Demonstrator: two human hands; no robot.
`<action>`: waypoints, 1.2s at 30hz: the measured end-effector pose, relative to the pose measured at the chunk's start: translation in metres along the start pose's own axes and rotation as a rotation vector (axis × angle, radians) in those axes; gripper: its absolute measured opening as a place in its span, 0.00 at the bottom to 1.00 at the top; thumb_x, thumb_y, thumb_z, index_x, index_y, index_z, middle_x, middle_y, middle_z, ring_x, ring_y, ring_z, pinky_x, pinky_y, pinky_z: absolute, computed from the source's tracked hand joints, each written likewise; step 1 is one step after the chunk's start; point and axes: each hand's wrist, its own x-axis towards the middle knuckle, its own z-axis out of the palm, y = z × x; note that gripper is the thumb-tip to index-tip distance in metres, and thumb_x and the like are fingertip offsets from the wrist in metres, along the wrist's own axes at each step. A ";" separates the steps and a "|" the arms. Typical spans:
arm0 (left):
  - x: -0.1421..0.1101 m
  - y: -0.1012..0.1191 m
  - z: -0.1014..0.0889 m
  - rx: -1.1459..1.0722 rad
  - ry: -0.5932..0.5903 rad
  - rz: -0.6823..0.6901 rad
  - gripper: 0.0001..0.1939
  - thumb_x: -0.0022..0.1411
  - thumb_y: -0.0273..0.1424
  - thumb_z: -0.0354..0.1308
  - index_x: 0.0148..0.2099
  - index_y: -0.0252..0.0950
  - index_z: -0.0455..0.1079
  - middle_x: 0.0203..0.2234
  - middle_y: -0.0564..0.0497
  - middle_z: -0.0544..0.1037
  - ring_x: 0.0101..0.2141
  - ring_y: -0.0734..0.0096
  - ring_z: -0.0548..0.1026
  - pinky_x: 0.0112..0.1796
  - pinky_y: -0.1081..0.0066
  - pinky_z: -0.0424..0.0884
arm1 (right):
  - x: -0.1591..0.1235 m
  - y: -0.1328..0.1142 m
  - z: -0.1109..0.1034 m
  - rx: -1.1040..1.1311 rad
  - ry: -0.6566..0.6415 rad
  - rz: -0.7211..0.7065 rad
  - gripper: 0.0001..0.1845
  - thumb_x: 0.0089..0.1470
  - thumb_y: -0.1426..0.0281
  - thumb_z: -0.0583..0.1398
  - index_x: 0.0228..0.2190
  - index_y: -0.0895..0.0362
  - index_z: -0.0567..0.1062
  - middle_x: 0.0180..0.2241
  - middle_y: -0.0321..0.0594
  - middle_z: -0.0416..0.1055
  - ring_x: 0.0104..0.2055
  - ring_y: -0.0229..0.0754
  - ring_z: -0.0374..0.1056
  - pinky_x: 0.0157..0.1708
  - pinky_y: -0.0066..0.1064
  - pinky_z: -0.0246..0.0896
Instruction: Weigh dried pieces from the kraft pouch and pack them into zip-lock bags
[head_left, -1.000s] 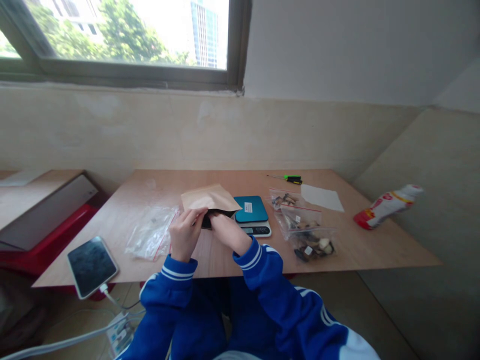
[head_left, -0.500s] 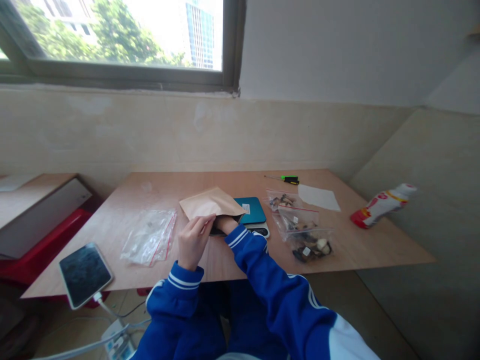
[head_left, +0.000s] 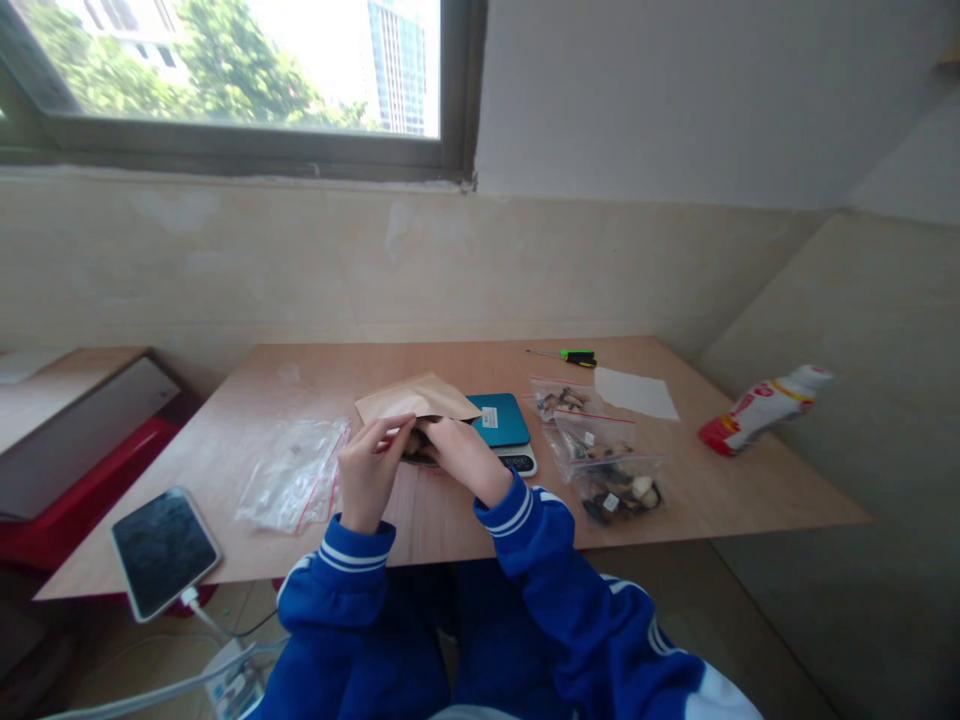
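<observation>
A brown kraft paper bag (head_left: 420, 397) lies near the middle of the table, its mouth toward me and parted. My left hand (head_left: 370, 468) pinches the left part of the bag's upper edge between thumb and fingers. At the mouth is my right hand (head_left: 463, 452), its fingers bent inward and their tips partly hidden, so what they grip does not show. Brownish pieces (head_left: 415, 446) are visible in the opening between my hands. Behind and right of the bag sits a small kitchen scale (head_left: 506, 420) with a teal top, partly covered by the bag.
Zip bags of dried mushroom-like pieces (head_left: 619, 490) lie right of the scale. Clear plastic bags (head_left: 289, 480) and a phone on a cable (head_left: 166, 550) are at left. Farther back are a screwdriver (head_left: 574, 356), white paper (head_left: 636, 393) and a red-and-white bottle (head_left: 761, 412).
My right hand has drawn back from deep inside the paper bag to its mouth, so its back now shows. Brownish pieces have come into sight. My left hand still pinches the edge.
</observation>
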 end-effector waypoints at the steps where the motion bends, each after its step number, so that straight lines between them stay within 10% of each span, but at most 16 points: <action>1: 0.001 0.000 -0.001 -0.006 0.002 -0.005 0.10 0.61 0.37 0.56 0.40 0.40 0.75 0.34 0.53 0.80 0.29 0.75 0.76 0.30 0.75 0.75 | -0.003 -0.003 -0.004 -0.042 -0.012 0.005 0.17 0.58 0.77 0.55 0.49 0.58 0.69 0.46 0.48 0.73 0.47 0.46 0.71 0.46 0.35 0.64; 9: 0.005 0.004 -0.004 0.011 0.035 -0.030 0.09 0.59 0.37 0.57 0.38 0.41 0.76 0.33 0.53 0.80 0.29 0.74 0.77 0.31 0.75 0.75 | -0.020 -0.010 -0.015 -0.115 0.066 -0.022 0.16 0.57 0.76 0.56 0.48 0.57 0.69 0.45 0.46 0.73 0.47 0.46 0.70 0.46 0.34 0.63; 19: 0.013 0.003 -0.004 0.030 0.054 -0.054 0.08 0.58 0.37 0.58 0.37 0.42 0.77 0.31 0.55 0.81 0.27 0.74 0.77 0.31 0.74 0.74 | -0.043 0.018 -0.028 0.424 0.382 -0.172 0.14 0.56 0.68 0.58 0.45 0.54 0.73 0.46 0.41 0.74 0.48 0.42 0.69 0.50 0.36 0.63; 25: 0.015 0.004 0.001 0.032 0.074 -0.061 0.08 0.58 0.37 0.58 0.37 0.42 0.77 0.31 0.55 0.81 0.27 0.74 0.76 0.31 0.74 0.74 | -0.041 0.029 -0.021 0.490 0.535 -0.037 0.09 0.56 0.66 0.58 0.36 0.56 0.76 0.36 0.40 0.74 0.36 0.38 0.70 0.38 0.31 0.66; 36: 0.025 0.004 0.008 0.074 0.115 -0.034 0.09 0.59 0.37 0.57 0.37 0.40 0.76 0.31 0.54 0.81 0.27 0.73 0.76 0.31 0.73 0.74 | -0.043 0.054 -0.001 0.727 0.562 0.091 0.09 0.54 0.63 0.60 0.32 0.56 0.74 0.40 0.43 0.74 0.44 0.42 0.70 0.41 0.33 0.68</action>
